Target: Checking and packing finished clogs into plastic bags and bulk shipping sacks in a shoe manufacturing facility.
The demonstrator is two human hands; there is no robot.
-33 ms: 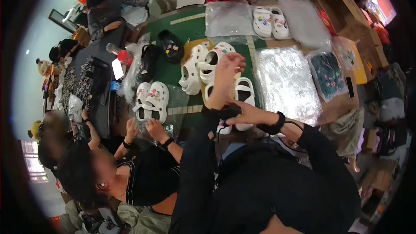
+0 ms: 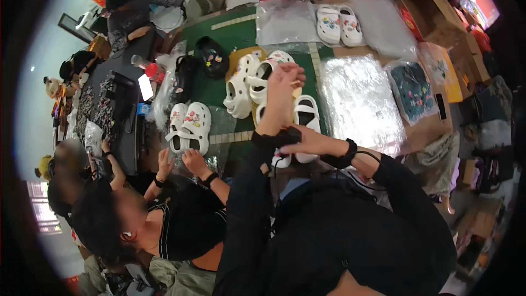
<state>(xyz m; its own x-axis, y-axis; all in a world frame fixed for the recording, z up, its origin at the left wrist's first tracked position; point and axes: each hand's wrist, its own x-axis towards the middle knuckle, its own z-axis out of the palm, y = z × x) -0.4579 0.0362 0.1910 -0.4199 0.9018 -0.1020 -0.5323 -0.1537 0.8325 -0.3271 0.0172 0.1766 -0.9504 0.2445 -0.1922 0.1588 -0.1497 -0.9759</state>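
Observation:
My left hand is raised over the table in front of white clogs, its fingers loosely bent and apart, holding nothing. At its wrist, my right hand grips a black wristband; the fingertips are partly hidden. Behind my left hand stand a pair of white clogs with colourful charms. Another white clog lies just beyond my right hand, and part of one more shows beneath it. A black clog with charms sits farther back to the left.
A co-worker's hands are beside white clogs at left. Silvery plastic bags, a bagged dark item and a phone lie at right. More white clogs stand far back, near an open cardboard box.
The view has shifted slightly. My left hand's fingers have curled in a little, while my right hand stays at the left wrist.

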